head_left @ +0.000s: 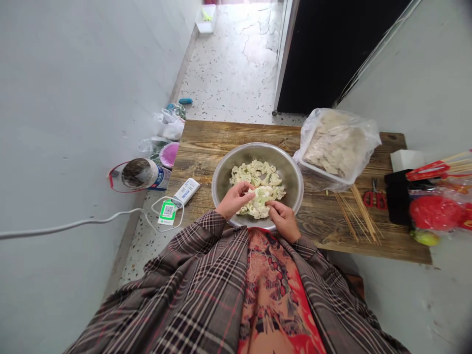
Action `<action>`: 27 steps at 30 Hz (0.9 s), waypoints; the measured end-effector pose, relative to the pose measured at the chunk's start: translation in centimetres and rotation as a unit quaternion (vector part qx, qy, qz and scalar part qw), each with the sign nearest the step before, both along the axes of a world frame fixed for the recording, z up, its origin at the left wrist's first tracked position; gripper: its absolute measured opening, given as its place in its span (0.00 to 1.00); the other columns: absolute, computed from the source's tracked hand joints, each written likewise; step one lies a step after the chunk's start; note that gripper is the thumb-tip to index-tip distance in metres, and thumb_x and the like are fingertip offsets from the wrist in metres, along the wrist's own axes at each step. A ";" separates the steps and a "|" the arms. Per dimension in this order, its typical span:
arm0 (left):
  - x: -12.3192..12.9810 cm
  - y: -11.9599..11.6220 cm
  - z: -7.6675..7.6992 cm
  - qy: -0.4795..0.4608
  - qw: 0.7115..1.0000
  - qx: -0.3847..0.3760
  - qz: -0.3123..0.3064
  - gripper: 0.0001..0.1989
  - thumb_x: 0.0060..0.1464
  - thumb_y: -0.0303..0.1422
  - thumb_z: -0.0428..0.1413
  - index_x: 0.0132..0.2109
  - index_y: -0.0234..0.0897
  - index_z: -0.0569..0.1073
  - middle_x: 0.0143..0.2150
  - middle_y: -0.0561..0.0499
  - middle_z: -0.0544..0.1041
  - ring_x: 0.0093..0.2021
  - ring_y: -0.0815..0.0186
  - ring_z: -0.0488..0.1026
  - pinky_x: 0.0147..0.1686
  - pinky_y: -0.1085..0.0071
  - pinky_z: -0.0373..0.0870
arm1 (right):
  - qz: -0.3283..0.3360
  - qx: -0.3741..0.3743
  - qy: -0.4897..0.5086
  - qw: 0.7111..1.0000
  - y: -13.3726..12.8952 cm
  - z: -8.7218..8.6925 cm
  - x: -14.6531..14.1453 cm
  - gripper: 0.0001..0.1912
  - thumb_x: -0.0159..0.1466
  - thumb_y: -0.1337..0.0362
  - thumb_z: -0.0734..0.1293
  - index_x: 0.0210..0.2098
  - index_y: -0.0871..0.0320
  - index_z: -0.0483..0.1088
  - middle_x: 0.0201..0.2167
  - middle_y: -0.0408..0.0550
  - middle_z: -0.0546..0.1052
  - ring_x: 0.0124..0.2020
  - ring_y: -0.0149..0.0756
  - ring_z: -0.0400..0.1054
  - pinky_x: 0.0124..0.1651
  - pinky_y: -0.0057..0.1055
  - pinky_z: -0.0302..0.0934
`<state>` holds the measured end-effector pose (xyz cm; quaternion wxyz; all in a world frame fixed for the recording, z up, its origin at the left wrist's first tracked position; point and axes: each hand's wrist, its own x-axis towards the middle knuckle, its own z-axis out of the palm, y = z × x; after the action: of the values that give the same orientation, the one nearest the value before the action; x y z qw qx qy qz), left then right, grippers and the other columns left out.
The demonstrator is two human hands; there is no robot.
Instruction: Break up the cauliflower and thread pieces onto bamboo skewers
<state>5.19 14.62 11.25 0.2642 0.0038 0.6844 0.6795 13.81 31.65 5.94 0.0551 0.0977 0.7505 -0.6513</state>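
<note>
A wide steel bowl (pixel 221 169) sits on the wooden table, with pale cauliflower florets (pixel 254 172) lying in it. Over the bowl's near side, my left hand (pixel 238 197) has its fingers closed at the left edge of a cauliflower piece (pixel 262 196). My right hand (pixel 283 219) pinches the right side of the same piece, by its greenish stem. The piece overlaps the florets below, so its exact outline is hard to make out.
On the wooden table (pixel 206 142) are a bagged white tub (pixel 332 142), bamboo skewers (pixel 359 216), red-handled scissors (pixel 375 196) and a white power strip (pixel 186 191) with a cable. A bucket (pixel 138 174) stands left; red packages (pixel 435 211) lie at the right end.
</note>
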 end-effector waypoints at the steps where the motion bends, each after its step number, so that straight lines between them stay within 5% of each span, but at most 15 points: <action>1: 0.0 0.1 0.0 -0.015 1.000 0.006 0.012 0.15 0.47 0.39 0.62 0.39 0.35 0.73 0.36 0.51 0.72 0.35 0.70 0.67 0.35 0.75 0.63 | 0.000 -0.009 -0.005 1.000 -0.1 -0.1 0.0 0.17 0.63 0.56 0.61 0.41 0.60 0.75 0.17 0.40 0.68 0.18 0.29 0.61 0.23 0.25 0.57; 5: -0.1 0.9 -0.3 -0.104 0.993 0.034 0.045 0.19 0.49 0.47 0.58 0.37 0.34 0.74 0.34 0.50 0.72 0.33 0.70 0.67 0.31 0.75 0.63 | 0.003 -0.009 0.001 1.000 -0.5 0.2 -0.2 0.17 0.63 0.56 0.61 0.40 0.60 0.75 0.17 0.40 0.68 0.19 0.29 0.61 0.24 0.26 0.57; 12: -0.1 1.2 -1.3 -0.118 0.991 0.030 0.059 0.17 0.44 0.43 0.63 0.27 0.33 0.70 0.24 0.55 0.66 0.24 0.74 0.61 0.25 0.76 0.58 | 0.018 0.072 0.018 0.997 -0.6 1.2 -0.4 0.16 0.63 0.58 0.60 0.40 0.59 0.76 0.23 0.44 0.75 0.23 0.33 0.68 0.31 0.29 0.63; 20: 1.4 1.1 -3.1 -0.107 0.992 0.009 0.069 0.17 0.44 0.43 0.63 0.26 0.32 0.70 0.23 0.56 0.64 0.24 0.75 0.58 0.25 0.77 0.56 | 0.012 0.109 0.038 0.993 -1.3 -0.7 0.7 0.16 0.63 0.61 0.58 0.38 0.57 0.77 0.33 0.48 0.80 0.35 0.38 0.73 0.41 0.33 0.65; 27: 0.5 0.7 -5.0 -0.158 0.985 0.029 0.055 0.19 0.46 0.45 0.61 0.38 0.34 0.74 0.34 0.51 0.74 0.31 0.73 0.68 0.31 0.77 0.63 | -0.005 0.061 0.001 0.998 0.0 -1.6 0.2 0.15 0.62 0.59 0.60 0.37 0.59 0.77 0.27 0.46 0.77 0.29 0.35 0.70 0.32 0.28 0.63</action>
<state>5.69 15.28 6.22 0.3311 -0.1335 0.6131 0.7047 14.06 31.70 4.31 0.0448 0.1037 0.7885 -0.6046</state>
